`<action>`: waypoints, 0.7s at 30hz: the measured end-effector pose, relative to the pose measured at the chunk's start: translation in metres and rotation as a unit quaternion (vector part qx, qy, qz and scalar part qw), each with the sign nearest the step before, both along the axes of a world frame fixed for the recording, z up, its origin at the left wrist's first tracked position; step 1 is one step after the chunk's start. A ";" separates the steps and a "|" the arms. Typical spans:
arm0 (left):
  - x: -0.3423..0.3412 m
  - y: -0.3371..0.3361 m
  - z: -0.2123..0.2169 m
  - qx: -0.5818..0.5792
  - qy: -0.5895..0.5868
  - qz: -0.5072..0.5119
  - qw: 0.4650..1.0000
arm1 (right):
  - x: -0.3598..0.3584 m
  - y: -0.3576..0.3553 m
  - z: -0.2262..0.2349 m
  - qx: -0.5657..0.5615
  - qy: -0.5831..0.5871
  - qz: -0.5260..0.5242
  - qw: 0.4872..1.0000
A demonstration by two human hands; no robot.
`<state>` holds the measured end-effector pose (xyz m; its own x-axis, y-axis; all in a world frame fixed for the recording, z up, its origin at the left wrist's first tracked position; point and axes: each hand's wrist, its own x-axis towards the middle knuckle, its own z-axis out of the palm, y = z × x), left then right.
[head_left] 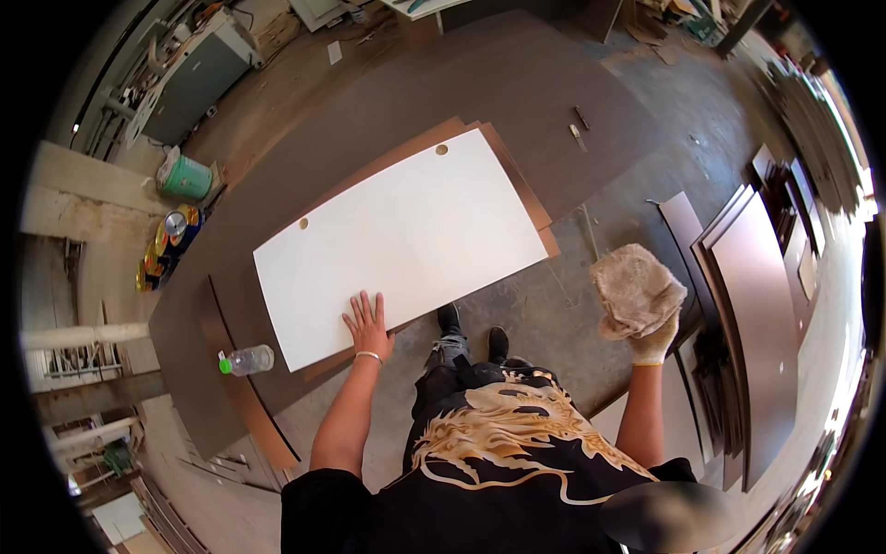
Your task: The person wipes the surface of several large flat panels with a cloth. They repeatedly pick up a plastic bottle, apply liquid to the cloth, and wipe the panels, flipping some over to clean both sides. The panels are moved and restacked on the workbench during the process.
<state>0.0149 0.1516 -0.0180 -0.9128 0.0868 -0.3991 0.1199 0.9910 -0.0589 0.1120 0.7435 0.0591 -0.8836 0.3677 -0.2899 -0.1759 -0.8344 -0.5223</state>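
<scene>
A white rectangular panel lies in front of me, with two small round brownish spots near its far edge. Bare and flat, my left hand rests on the panel's near edge with its fingers spread. Off to the right, apart from the panel, my right hand wears a whitish work glove and grips a fluffy beige cloth. The cloth hides most of that hand's fingers. Brown panels stick out from beneath the white one, on top of a large dark brown board.
A clear bottle with a green cap lies left of the panel, beside a narrow brown strip. Two small slim tools lie on the board's far right. Brown panels lean in stacks at right. A green bucket stands far left.
</scene>
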 end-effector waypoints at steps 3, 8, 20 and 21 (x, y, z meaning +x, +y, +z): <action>0.005 0.002 -0.011 0.001 0.035 0.052 0.998 | -0.017 0.012 0.028 -0.041 -0.004 -0.016 0.999; 0.014 0.018 -0.016 0.024 0.056 0.082 0.995 | -0.029 0.009 0.038 -0.071 0.127 0.099 0.984; 0.026 0.037 -0.029 -0.032 0.078 0.095 0.992 | 0.002 -0.009 -0.052 -0.053 -0.156 0.150 0.975; 0.027 0.040 -0.029 -0.030 0.088 0.088 0.992 | 0.006 -0.003 -0.067 -0.051 -0.202 0.137 0.968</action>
<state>0.0422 0.1920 -0.0471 -0.9677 -0.0997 -0.2316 -0.0724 0.9897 -0.1237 0.1178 0.7402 -0.0082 -0.7508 0.0859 -0.6549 0.2614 -0.8720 -0.4140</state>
